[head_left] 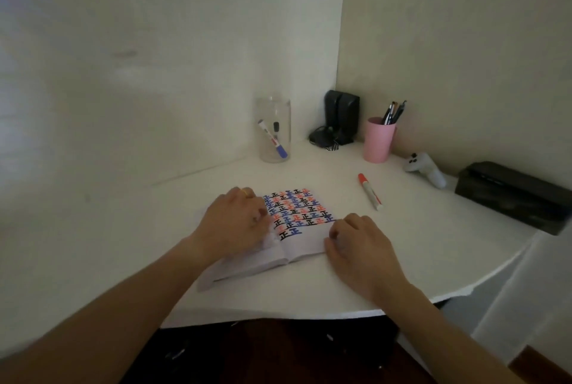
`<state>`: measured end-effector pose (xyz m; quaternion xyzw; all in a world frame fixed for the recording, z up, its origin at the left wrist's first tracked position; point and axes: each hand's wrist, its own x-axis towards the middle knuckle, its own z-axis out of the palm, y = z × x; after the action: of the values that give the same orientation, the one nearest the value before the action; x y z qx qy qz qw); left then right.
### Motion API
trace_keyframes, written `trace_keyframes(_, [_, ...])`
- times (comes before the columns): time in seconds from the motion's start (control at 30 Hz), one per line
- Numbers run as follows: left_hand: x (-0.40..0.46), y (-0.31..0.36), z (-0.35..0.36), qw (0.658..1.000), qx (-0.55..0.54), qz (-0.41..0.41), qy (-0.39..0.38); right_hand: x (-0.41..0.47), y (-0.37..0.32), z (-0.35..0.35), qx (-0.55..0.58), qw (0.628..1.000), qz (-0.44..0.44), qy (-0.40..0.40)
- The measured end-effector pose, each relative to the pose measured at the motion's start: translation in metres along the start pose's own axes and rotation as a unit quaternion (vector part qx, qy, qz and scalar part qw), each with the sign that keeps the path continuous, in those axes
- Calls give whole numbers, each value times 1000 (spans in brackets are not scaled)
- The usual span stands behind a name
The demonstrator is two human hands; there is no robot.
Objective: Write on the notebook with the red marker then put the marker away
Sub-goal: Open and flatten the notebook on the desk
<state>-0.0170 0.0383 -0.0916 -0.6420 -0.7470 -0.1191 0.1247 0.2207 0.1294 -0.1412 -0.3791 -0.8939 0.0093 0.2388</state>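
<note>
Head view, taking the open notebook as the centre of the dial: at about eleven o'clock, back against the wall, a clear glass jar holds a blue-capped marker and a dark one. At nine o'clock the left hand lies loosely curled on the left page, pressing it flat and grasping nothing. The right page is filled with rows of tally-like characters in red, blue and black, with a bare strip along its near edge. At four o'clock the right hand rests knuckles-up on the notebook's right edge, likewise empty.

The red marker lies capped on the white table at two o'clock, apart from both hands. Writing has seemingly not begun: this looks like steadying the book. Next, the right hand should reach to two o'clock, lift the marker and uncap it. Farther right stands a pink cup of pens.
</note>
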Motion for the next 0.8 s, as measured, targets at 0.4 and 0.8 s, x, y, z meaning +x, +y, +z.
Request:
trace_keyframes(0.4, [79, -35, 51, 992, -56, 115, 1, 166, 55, -5, -110, 986, 87, 88])
trace_keyframes(0.8, [81, -33, 53, 991, -50, 127, 13, 159, 47, 31, -23, 994, 69, -82])
